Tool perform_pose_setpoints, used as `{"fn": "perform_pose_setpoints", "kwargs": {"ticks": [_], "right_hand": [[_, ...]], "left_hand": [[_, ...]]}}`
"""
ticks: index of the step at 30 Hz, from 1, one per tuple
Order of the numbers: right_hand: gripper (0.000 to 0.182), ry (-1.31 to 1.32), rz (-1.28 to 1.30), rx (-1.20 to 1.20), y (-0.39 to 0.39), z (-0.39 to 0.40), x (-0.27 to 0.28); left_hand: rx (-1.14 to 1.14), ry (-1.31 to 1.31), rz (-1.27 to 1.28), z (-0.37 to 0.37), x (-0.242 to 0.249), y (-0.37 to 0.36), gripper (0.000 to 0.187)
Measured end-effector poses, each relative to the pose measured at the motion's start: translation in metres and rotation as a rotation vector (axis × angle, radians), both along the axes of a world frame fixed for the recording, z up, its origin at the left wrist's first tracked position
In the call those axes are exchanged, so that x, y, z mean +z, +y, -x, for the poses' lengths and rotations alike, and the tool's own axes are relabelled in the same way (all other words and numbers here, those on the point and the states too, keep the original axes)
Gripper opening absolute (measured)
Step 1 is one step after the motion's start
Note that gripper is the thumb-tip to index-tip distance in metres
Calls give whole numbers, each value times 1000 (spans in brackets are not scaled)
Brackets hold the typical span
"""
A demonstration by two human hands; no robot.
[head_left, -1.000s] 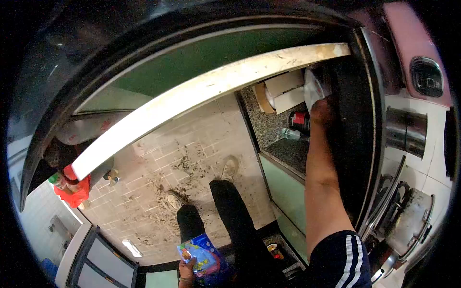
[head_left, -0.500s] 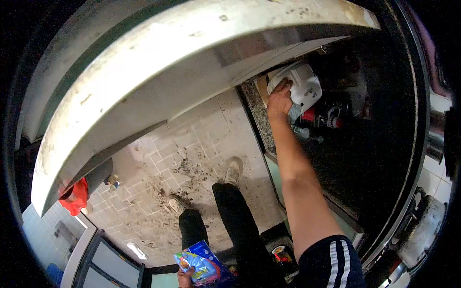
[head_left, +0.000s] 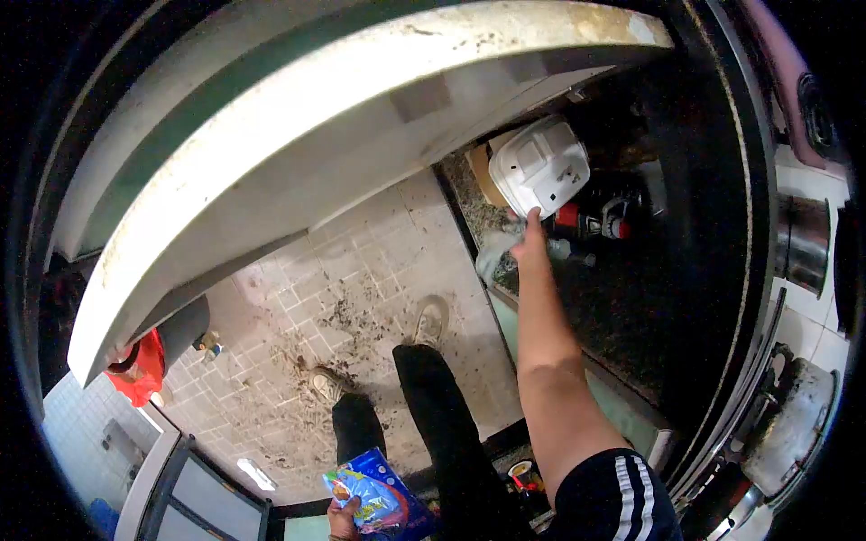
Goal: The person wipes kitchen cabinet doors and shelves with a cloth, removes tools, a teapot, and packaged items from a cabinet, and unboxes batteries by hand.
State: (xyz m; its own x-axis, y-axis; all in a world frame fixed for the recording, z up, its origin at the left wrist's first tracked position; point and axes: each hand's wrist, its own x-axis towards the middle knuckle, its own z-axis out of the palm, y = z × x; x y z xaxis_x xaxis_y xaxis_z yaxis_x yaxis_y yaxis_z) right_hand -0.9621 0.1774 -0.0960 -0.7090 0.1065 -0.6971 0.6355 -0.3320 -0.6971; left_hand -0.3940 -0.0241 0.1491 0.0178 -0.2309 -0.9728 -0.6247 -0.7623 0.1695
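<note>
Right hand draws back over speckled counter above grimy tiles, grip unclear, beside dark-spotted white container; left hand clasps blue packet.

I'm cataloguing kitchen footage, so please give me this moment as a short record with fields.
Left hand: the hand grips a blue printed packet
Right hand: the hand is at the near edge of a white plastic container; how firmly it grips cannot be told
Beside container: cardboard box; red-labelled bottle
Floor: pale tiles with dark dirt
Picture's right side: metal pot
Picture's left side: red bag
</note>
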Motion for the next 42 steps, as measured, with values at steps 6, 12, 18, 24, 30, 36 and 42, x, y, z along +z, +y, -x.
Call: {"fn": "perform_pose_setpoints", "kwargs": {"ticks": [6, 12, 18, 24, 30, 36, 42], "right_hand": [[56, -123, -170, -101, -38, 16, 42], [45, 516, -1448, 879, -16, 66, 49], [50, 1035, -1520, 819, -30, 116, 47], [48, 959, -1467, 878, -40, 126, 38], [21, 1116, -1571, 803, -39, 128, 35], [10, 1087, -1542, 777, -33, 108, 25], [21, 350, -576, 1435, -61, -53, 28]], "left_hand": [[20, -30, -15, -2, -4, 1, 18], [-31, -13, -1, -32, -20, 8, 18], [47, -60, -5, 11, 0, 4, 18], [45, -77, -42, 4, -5, 7, 17], [74, -66, -16, 5, -5, 10, 13], [-47, -76, -16, 2, -5, 1, 18], [-141, -101, -39, -16, -16, -2, 17]]}}
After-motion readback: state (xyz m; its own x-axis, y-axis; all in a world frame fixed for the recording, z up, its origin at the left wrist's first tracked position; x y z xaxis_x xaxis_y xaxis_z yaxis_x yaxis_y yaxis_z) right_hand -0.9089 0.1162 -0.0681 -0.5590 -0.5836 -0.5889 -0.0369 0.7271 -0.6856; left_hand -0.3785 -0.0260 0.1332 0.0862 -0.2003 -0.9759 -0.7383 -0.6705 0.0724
